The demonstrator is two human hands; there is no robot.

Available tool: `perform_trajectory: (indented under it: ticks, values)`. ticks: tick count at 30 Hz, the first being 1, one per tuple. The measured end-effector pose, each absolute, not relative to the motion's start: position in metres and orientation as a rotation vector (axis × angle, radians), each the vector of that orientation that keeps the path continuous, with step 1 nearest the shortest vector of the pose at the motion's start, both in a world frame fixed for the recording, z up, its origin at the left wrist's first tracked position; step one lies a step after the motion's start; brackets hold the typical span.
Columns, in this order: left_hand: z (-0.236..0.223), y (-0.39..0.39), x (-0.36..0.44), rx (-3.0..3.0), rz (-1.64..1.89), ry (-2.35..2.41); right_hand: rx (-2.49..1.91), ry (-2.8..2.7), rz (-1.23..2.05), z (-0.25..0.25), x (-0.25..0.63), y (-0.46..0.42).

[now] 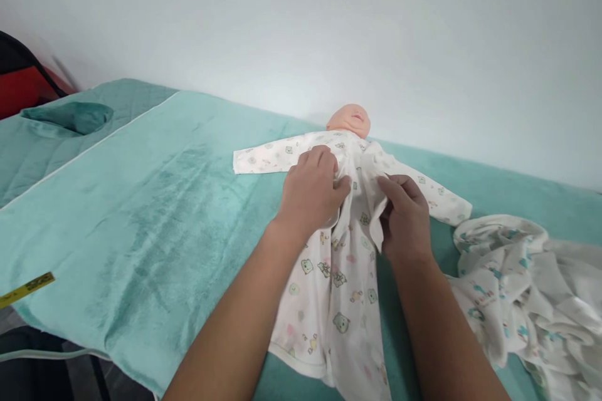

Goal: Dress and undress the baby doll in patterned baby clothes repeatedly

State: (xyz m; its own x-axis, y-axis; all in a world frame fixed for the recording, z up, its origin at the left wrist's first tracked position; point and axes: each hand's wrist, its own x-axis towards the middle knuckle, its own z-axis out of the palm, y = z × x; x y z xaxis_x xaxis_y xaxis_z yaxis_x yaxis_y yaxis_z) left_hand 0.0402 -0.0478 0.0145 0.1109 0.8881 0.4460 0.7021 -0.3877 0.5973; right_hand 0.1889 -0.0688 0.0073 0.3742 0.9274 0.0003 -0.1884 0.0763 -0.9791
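A doll with a pinkish head (352,119) lies on its back, dressed in a white baby gown (348,307) printed with small animals. The gown's sleeves stretch out to both sides, and its front panels hang loosely towards me. My left hand (313,191) rests on the chest with curled fingers closed on the cloth; the fingertips are partly hidden. Between thumb and fingers, my right hand (404,213) pinches the edge of the right front panel, lifting it slightly. The doll's body and legs are covered by the gown.
A crumpled white cloth with teal prints (517,288) lies at the right. Beneath everything is a teal plush cover (141,219), against a white wall (301,25). A yellow strip (27,290) is at the left edge, and a red and black object (23,84) stands at the far left.
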Motion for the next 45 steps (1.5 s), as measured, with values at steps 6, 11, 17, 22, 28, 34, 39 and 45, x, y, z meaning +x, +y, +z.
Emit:
perform_trajectory:
  ticks: [6, 11, 17, 22, 28, 34, 39, 45]
  values:
    - [0.020, -0.041, 0.030, 1.762, 1.323, 1.438, -1.135, -0.863, 0.991, 0.006, 0.192, -0.069]
    - [0.024, -0.035, 0.016, 1.190, 1.496, 1.414, -1.135, -0.936, 0.949, 0.004, 0.194, -0.067]
    - [0.013, -0.019, -0.004, 0.769, 1.585, 1.352, -1.210, -0.827, 0.924, 0.007, 0.224, -0.063]
    - [-0.005, -0.009, -0.039, 0.808, 1.634, 1.561, -1.598, -0.856, 0.634, 0.001, 0.281, -0.083]
    - [-0.020, -0.008, -0.083, 1.078, 1.579, 1.794, -2.090, -1.146, 0.274, -0.012, 0.330, -0.113]
    - [-0.012, 0.000, -0.037, 2.146, 1.292, 1.942, -1.999, -1.546, -0.105, 0.017, 0.275, -0.095]
    - [-0.017, 0.024, -0.010, 2.453, 0.904, 1.858, -1.577, -2.080, 0.042, 0.050, 0.173, -0.027]
    - [-0.014, 0.048, -0.035, 2.229, 0.783, 1.991, -1.592, -2.674, 0.064, 0.053, 0.108, 0.062]
